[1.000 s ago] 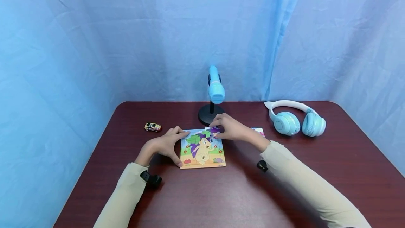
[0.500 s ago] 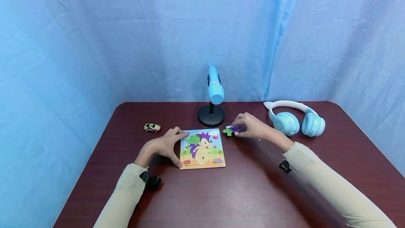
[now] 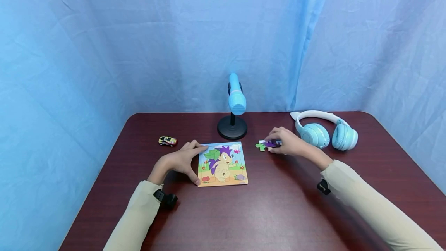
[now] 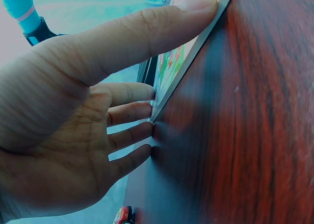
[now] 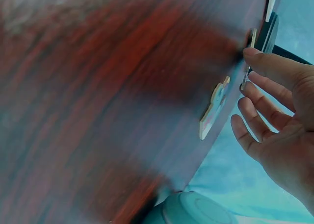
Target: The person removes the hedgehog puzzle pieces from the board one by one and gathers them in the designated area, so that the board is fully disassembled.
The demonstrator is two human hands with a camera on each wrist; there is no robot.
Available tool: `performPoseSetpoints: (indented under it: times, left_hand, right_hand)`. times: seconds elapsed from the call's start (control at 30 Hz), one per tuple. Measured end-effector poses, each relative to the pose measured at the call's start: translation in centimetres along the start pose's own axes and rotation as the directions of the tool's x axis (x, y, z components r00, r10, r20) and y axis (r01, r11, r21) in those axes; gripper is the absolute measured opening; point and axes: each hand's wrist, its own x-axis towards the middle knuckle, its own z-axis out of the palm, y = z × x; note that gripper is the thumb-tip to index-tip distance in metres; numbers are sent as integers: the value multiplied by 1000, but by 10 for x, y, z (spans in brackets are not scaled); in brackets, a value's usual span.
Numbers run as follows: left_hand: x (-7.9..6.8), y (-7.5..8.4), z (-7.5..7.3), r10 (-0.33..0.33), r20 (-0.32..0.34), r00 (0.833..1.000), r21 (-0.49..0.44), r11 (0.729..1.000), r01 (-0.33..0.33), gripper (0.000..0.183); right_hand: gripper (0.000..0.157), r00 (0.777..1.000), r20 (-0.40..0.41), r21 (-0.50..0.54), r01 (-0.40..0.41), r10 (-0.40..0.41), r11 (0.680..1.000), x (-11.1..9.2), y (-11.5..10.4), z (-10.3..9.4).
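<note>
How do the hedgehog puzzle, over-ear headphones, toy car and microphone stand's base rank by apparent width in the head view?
1. Over-ear headphones
2. Hedgehog puzzle
3. Microphone stand's base
4. Toy car

A thin, pale-edged puzzle piece (image 5: pixel 253 37) is pinched by the bare right hand (image 5: pixel 287 136). Nearby, a second flat, curvy-outlined piece (image 5: pixel 215 109) is supported by the dark red wood-grain table (image 5: pixel 98 87); a rounded teal ear cup (image 5: pixel 198 209) is partly shown below.
</note>
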Motion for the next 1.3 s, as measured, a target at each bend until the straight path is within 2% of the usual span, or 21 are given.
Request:
performPoseSetpoints:
  times: [0.63, 0.93, 1.3]
  left_hand:
    - [0, -1, 0, 0, 0, 1000, -8, 1000, 0, 114]
    - [-2, -4, -3, -15, 23, 1000, -26, 1000, 15, 115]
    - [-1, -9, -7, -23, 19, 1000, -14, 1000, 24, 115]
  right_hand:
    - [29, 1000, 12, 81, -24, 23, 996, -1, 7, 4]
    - [30, 999, 31, 96, -42, 39, 995, -1, 7, 4]
    - [32, 999, 22, 105, -37, 35, 994, -1, 11, 4]
